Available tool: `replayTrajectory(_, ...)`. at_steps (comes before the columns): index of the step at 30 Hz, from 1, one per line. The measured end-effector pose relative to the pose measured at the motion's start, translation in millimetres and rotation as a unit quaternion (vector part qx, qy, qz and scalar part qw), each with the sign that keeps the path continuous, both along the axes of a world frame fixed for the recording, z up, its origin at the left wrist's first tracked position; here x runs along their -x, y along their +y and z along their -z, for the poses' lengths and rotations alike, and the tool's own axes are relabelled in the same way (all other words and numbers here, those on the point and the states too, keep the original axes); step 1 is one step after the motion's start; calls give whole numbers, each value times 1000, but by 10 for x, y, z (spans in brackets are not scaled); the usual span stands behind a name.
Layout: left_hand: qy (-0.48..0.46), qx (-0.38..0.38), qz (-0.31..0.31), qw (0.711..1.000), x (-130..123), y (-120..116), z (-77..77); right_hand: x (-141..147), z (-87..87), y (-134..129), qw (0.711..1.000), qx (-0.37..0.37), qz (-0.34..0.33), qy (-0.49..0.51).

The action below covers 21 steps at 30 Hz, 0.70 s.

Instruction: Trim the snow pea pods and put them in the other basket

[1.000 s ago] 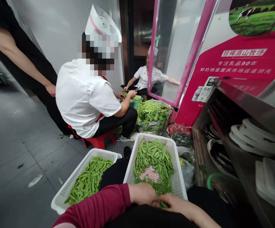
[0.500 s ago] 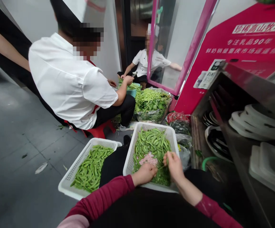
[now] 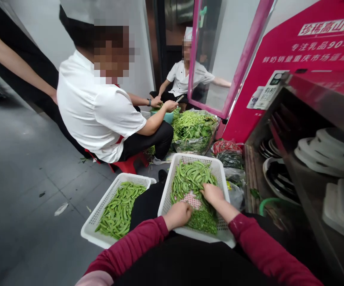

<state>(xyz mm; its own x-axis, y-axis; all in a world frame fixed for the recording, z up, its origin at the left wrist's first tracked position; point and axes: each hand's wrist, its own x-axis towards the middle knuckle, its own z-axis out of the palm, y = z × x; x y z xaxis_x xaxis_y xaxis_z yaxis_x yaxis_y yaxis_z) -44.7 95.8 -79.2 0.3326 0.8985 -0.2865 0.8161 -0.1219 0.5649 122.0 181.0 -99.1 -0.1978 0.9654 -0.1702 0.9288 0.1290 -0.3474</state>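
Observation:
A white perforated basket (image 3: 163, 198) rests in front of me, with green pea pods (image 3: 191, 176) in its far part and a heap of small green trimmings (image 3: 203, 221) in its near part. Between them shows a red-and-white patterned patch (image 3: 193, 200). My left hand (image 3: 178, 215) is closed above the near left rim; what its fingers hold, if anything, is hidden. My right hand (image 3: 213, 194) reaches to the pods at the right side, fingers closed on something too small to tell. A second white basket (image 3: 90, 229) with more pods (image 3: 121, 210) stands to the left.
A person in white (image 3: 100, 107) sits on a red stool (image 3: 130, 163) ahead left; another person (image 3: 179, 81) sits farther back. Bagged leafy greens (image 3: 194, 129) lie beyond the basket. A metal shelf (image 3: 302, 190) with dishes stands at the right.
My right hand has moved forward to the pods, and my left hand has drawn apart from it toward the near left rim. The whole view has shifted slightly.

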Motion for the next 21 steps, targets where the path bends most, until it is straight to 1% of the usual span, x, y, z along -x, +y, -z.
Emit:
replayTrajectory(2,-65,31,-66,995,4,57,-10,-107,-55,-106,999,13,-30,23)
replayTrajectory(3,-114,57,-90,988,-12,86,-22,-155,-87,-178,997,33,-48,59)
replayTrajectory(4,-167,93,-107,976,-39,113,-40,-192,-118,-259,989,66,-61,116)
replayTrajectory(5,-217,127,-113,961,-73,134,-64,-215,-148,-342,974,107,-60,191)
replayTrajectory(6,-259,151,-110,948,-111,146,-92,-224,-176,-421,948,148,-45,279)
replayTrajectory(7,-288,161,-101,939,-146,148,-122,-220,-202,-491,912,183,-17,367)
replayTrajectory(8,-303,161,-89,935,-174,141,-152,-206,-226,-549,873,206,18,442)
replayTrajectory(9,-306,153,-77,937,-192,126,-181,-187,-249,-593,839,216,53,497)
replayTrajectory(10,-298,138,-64,943,-199,105,-206,-164,-272,-624,810,217,83,539)
replayTrajectory(12,-258,100,-38,960,-184,58,-248,-120,-317,-652,763,216,119,597)
replayTrajectory(14,-211,60,-5,975,-152,16,-285,-83,-358,-667,734,226,133,626)
replayTrajectory(15,-189,31,10,981,-138,-5,-305,-67,-373,-681,727,233,134,632)
replayTrajectory(17,-140,-53,37,988,-123,-52,-349,-42,-377,-735,726,242,135,629)
replayTrajectory(19,-72,-141,63,985,-129,-111,-376,-30,-321,-800,738,244,138,613)
replayTrajectory(21,3,-164,97,982,-154,-166,-353,-33,-205,-821,756,263,138,583)
